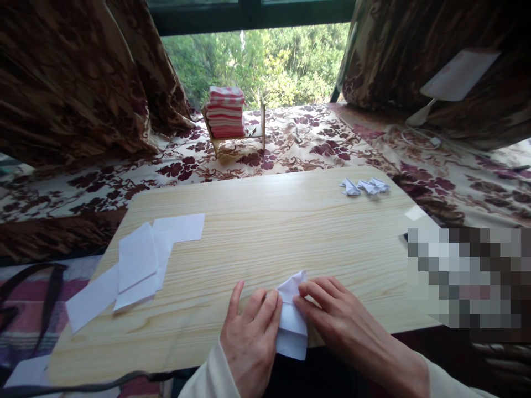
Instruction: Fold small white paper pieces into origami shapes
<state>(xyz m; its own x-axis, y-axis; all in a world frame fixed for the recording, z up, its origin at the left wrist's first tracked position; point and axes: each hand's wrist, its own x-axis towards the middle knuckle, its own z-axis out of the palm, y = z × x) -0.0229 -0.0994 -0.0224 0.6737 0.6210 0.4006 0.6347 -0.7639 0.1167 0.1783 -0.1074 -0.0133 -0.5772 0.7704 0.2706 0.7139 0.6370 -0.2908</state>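
Note:
A white sheet of paper (291, 337), creased and partly folded at its far end, lies at the near edge of the wooden table, its lower end reaching past that edge. My left hand (253, 331) presses along its left side, thumb and index finger at the fold, with the little finger raised. From the right, my right hand (332, 309) pinches the paper's upper right edge between thumb and fingers. Part of the paper is hidden under the fingertips.
Several loose white sheets (139, 260) overlap on the left of the table (232, 221). Small folded paper pieces (369, 187) sit at the far right corner. Beyond stand a small rack (259, 131) with stacked striped cloths (226, 113) and a white lamp (458, 74). A blurred patch covers the right edge.

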